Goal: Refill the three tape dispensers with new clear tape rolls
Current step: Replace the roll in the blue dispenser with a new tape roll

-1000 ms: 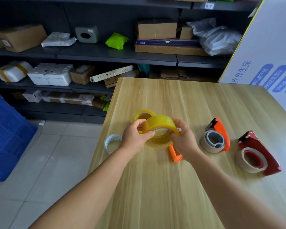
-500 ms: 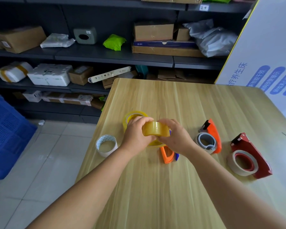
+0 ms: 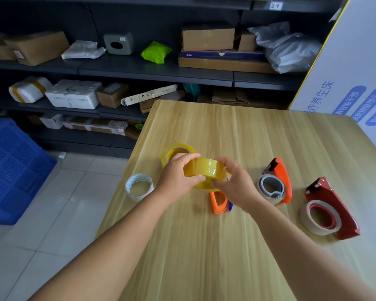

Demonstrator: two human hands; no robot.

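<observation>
Head view, carton (image 3: pixel 223 54) marked KB161, sign (image 3: pixel 354 88) Chinese

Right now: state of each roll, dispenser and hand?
held tape roll: lifted, gripped by both hands
left hand: grips roll
right hand: grips roll
orange dispenser under hands: mostly hidden
second yellow roll: flat on table
white roll: at table edge
orange dispenser: nearly spent core
red dispenser: nearly spent core

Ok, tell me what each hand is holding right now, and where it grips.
Both hold one yellowish clear tape roll: the left hand grips its left outer rim, the right hand its right side and underside.
</observation>
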